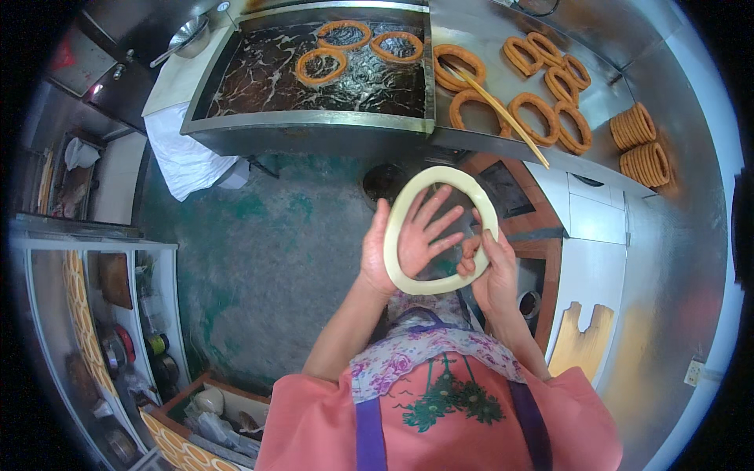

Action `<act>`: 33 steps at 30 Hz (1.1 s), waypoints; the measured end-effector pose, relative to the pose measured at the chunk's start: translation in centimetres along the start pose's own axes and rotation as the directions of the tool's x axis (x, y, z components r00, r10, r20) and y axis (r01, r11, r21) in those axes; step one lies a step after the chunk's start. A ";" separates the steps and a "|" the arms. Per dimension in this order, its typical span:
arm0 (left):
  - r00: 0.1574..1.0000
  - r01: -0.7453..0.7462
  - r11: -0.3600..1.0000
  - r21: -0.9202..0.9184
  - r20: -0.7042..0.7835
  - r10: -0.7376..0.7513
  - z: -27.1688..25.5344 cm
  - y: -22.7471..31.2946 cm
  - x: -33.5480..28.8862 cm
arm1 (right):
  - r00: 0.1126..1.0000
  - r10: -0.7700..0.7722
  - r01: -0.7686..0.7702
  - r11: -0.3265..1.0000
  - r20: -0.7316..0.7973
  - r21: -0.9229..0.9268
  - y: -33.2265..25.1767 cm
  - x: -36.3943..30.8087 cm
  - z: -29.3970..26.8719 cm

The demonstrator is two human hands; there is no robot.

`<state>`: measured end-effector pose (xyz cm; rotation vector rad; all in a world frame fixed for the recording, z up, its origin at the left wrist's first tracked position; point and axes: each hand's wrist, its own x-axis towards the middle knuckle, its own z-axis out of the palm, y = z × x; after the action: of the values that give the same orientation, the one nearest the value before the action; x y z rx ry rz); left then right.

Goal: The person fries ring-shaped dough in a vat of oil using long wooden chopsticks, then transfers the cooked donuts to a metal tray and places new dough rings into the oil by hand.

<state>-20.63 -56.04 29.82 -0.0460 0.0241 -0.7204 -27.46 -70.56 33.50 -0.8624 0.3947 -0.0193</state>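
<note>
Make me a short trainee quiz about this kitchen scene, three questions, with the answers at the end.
1. How many browned rings are in the vat of dark liquid?
2. True or false: behind the pale ring, the left hand is clenched in a fist.
3. What juts past the front edge of the metal tray?

Key:
1. Three.
2. False; it is spread open, while the right hand grips the ring.
3. The yellow sticks.

One wide fisheye view, worn on the head, looks steeply down and forward, from the salmon-pink cloth shirt (pixel 318 420) at its lower edge to the rectangular steel fryer (pixel 314 119) at its top. The bare left hand (pixel 415 245) and bare right hand (pixel 499 276) are nearer than the worn grey-green floor (pixel 251 243).
</note>
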 end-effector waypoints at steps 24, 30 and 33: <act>0.949 0.187 0.659 0.728 -0.306 0.069 -1.9 34.3 14.3 | 0.995 0.077 -0.036 0.854 0.057 -0.520 4.3 27.9 15.5; 0.922 0.379 0.544 0.749 -0.353 -0.156 -2.8 40.1 19.6 | 0.996 -0.040 -0.016 0.793 -0.078 -0.609 4.9 31.1 18.2; 0.876 0.480 0.410 0.775 -0.446 -0.182 -3.2 42.1 22.7 | 0.988 -0.127 0.029 0.692 -0.082 -0.722 4.7 33.4 19.1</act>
<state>24.04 -39.54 24.37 1.1154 -0.0766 -1.0822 9.45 -59.27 30.08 -1.6771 0.4931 0.0039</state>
